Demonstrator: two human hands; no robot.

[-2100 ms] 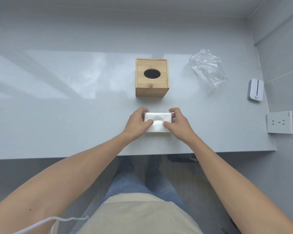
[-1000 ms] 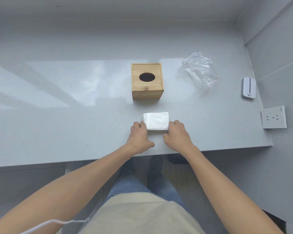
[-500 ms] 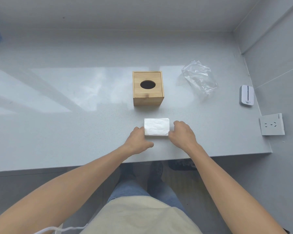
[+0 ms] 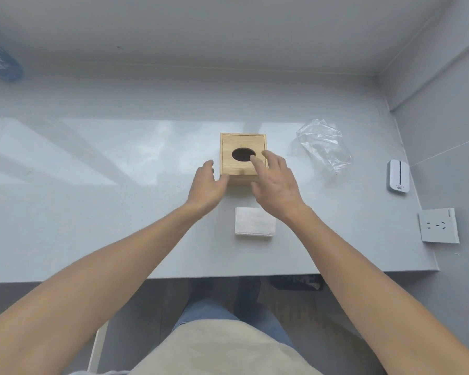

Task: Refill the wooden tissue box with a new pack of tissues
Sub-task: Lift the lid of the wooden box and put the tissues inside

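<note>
In the head view, the wooden tissue box (image 4: 243, 157) stands at the centre of the frame on the pale grey worktop (image 4: 92, 212), its lid on and the dark oval slot facing up. The left hand (image 4: 207, 185) is beside the box's lower left corner, fingers spread and curved, holding nothing. I cannot tell whether it touches the side wall yet. The right hand (image 4: 275, 182) is over the box's lower right part, also open and empty, with one fingertip at the edge of the slot.

The stack of tissues (image 4: 255, 221) lies unwrapped just below the box in the frame, between the two forearms, touched by neither hand. The crumpled clear wrapper (image 4: 322, 144) lies to the right of the box, well apart from it.

The box looks stiff and smooth-sided, probably light, since no tissue shows in the slot. Gripping it on opposite side walls should be firm. A line runs inside the top's edge, which suggests a sliding or lift-off lid, though how it opens is not visible. The tissues are soft and loose, so they would best be taken by the long sides with both hands to keep the stack together.

The worktop is glossy, with a wide band of reflected light, and the box could slide on it. Grey walls close it in above and to the right, where a white socket (image 4: 438, 226) and a small white device (image 4: 397, 176) sit. Something blue (image 4: 2, 63) shows at the upper left edge.
</note>
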